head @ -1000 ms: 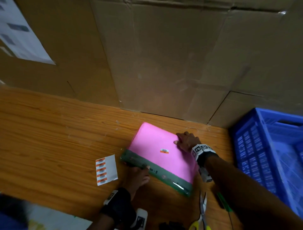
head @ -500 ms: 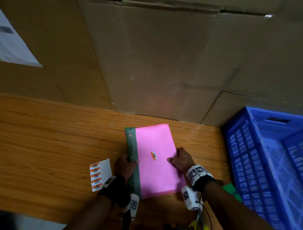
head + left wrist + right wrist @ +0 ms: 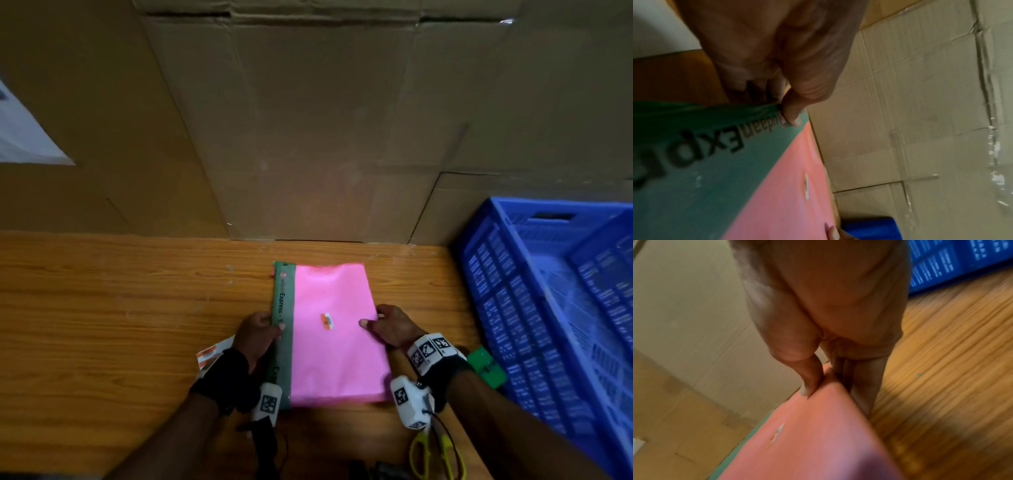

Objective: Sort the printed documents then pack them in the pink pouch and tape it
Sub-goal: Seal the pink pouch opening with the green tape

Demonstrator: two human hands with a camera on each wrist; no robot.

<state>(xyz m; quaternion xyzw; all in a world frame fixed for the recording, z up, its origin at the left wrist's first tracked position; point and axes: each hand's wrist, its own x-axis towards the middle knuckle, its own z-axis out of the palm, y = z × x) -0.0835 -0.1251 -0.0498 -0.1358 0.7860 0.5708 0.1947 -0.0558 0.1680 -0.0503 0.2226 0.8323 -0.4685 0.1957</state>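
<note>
Wooden table, pink pouch, sticker sheet, blue crate, apparently yellow-handled scissors

The left hand is gripping the pink pouch at its 9 o'clock edge, thumb on top. The right hand is pinching the 3 o'clock edge, fingers curled beneath.

Your head camera looks down on the table; both wrist cameras sit close, sharing the pink pouch from opposite edges
</note>
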